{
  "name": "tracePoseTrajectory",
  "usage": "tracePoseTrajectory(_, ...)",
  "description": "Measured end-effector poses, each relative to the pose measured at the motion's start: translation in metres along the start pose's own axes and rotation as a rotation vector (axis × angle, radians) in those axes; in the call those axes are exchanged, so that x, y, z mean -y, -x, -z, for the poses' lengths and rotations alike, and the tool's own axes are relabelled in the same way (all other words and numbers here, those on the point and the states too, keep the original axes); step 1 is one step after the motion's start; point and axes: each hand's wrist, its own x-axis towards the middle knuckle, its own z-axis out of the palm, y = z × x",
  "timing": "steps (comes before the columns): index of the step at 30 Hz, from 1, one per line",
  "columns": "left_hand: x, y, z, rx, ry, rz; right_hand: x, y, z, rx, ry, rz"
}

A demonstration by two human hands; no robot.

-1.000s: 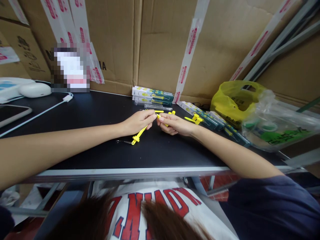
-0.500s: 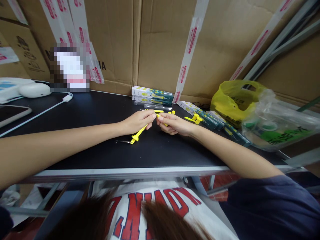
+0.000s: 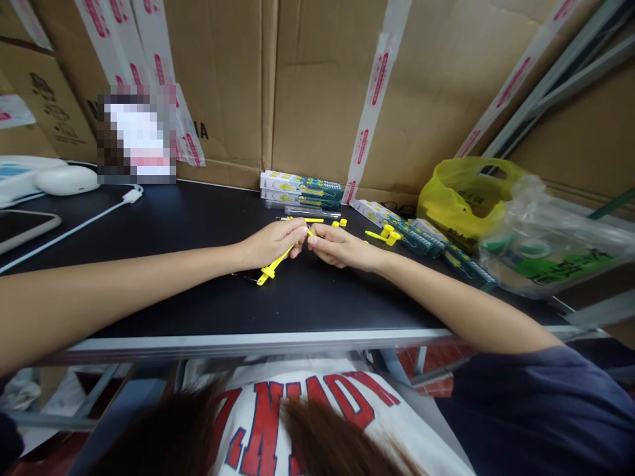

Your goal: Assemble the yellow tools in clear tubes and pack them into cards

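So, treating the hands as the middle of the dial with 12 pointing away from the person, a phone [image 3: 27, 228] lay out at 9 o'clock on the black tabletop [image 3: 307, 311], with a white rounded gadget [image 3: 69, 179] behind it, between 9 and 10, and a white plug [image 3: 132, 194] a bit nearer in. Next came the yellow tool [image 3: 268, 271], slanting down from the left hand toward 8 o'clock, with something thin off its end that was too faint to make out. The left hand [image 3: 278, 242] was clamped on that tool, thumb on top. Straight up at 12 sat a box stack [image 3: 302, 190], with a clear tube [image 3: 313, 213] just in front. Dead centre, a yellow sliver [image 3: 310, 232] showed between the two hands, which were nearly touching; couldn't tell if it was part of the same tool. The right hand [image 3: 342, 246] had it pinched in its fingertips. A couple of small yellow bits [image 3: 342, 222] lay around 2, then a yellow forked piece [image 3: 390, 235] at 3, right by some flat boxes [image 3: 415, 239]. Past those, a yellow bag [image 3: 441, 195] sat between 2 and 3, and a clear bag [image 3: 555, 268] at 3.
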Motion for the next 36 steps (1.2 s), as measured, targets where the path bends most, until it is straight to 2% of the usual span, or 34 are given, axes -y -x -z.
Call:
tracePoseTrajectory(5,0.002,0.0,0.0,0.001,0.036,0.025,-0.004,-0.003,0.002,-0.014,0.118,0.083)
tracePoseTrajectory(10,0.008,0.0,-0.001,0.057,0.147,0.051,-0.005,-0.004,0.007,-0.126,0.537,0.209)
tracePoseTrajectory(16,0.012,-0.003,0.0,0.159,0.22,0.106,0.008,0.004,0.007,-0.196,1.145,0.028)
tracePoseTrajectory(19,0.007,-0.004,0.001,0.193,0.243,0.143,0.01,0.005,0.007,-0.211,1.342,0.027)
tracePoseTrajectory(25,-0.005,-0.005,0.003,0.277,0.295,0.186,0.008,0.005,0.012,-0.235,1.472,0.142)
tracePoseTrajectory(31,-0.002,-0.004,0.005,0.333,0.354,0.192,0.009,0.006,0.024,-0.299,1.55,0.224)
tracePoseTrajectory(36,0.0,-0.004,0.004,0.299,0.418,0.22,0.007,0.006,0.028,-0.363,1.431,0.22)
